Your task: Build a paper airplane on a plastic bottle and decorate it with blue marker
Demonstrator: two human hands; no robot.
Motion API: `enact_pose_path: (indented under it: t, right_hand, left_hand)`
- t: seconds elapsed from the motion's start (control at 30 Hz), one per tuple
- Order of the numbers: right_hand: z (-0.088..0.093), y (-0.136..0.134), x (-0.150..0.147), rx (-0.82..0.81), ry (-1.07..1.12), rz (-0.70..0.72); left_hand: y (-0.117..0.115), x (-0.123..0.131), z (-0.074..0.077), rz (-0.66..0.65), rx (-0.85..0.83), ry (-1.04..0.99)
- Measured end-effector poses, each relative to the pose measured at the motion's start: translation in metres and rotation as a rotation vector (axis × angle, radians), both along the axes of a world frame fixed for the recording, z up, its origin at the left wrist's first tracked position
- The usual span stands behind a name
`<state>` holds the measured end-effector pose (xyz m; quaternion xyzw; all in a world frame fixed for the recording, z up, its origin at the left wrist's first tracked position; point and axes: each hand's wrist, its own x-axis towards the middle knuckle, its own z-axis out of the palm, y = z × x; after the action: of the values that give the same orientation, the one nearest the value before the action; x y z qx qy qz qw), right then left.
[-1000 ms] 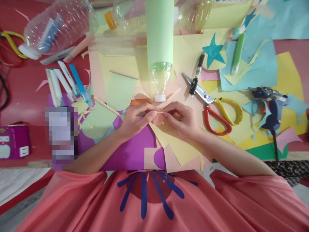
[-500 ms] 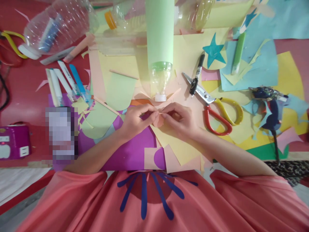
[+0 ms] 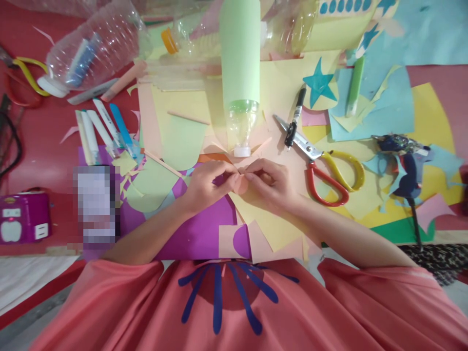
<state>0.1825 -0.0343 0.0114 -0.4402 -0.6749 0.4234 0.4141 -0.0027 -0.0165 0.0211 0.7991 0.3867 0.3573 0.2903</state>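
My left hand [image 3: 207, 185] and my right hand [image 3: 270, 185] meet fingertip to fingertip at the table's middle. Both pinch a small peach paper piece [image 3: 240, 184] between them; a thin strip seems to run across its top, but it is too small to make out. Just beyond the hands lies a plastic bottle wrapped in light green paper [image 3: 239, 58], its white cap [image 3: 242, 151] pointing toward me. Purple paper [image 3: 204, 229] and yellow paper [image 3: 270, 226] lie under my hands.
Red-and-yellow scissors [image 3: 321, 165] and a black marker [image 3: 294, 119] lie to the right, a dark glue gun [image 3: 405, 170] farther right. Clear bottles [image 3: 95, 48], markers [image 3: 102, 129] and a purple box [image 3: 24, 217] are on the left. Paper scraps and a teal star [image 3: 320, 83] cover the red table.
My fingertips have closed in together on the small peach piece. The view shifted slightly downward and left; nothing else on the table moved.
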Motion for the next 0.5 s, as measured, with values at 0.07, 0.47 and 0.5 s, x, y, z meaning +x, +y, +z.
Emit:
enact_pose_path:
  t: [0.07, 0.47, 0.5]
  right_hand:
    - [0.002, 0.001, 0.000, -0.001, -0.011, -0.020]
    - [-0.006, -0.001, -0.002, -0.116, 0.164, -0.068]
    - [-0.006, -0.002, -0.002, -0.100, 0.147, -0.069]
  left_hand:
    - [0.000, 0.000, 0.000, 0.013, 0.005, 0.034]
    - [0.043, -0.036, -0.003, 0.440, -0.015, -0.322]
    - [0.050, -0.041, -0.006, 0.480, -0.038, -0.267]
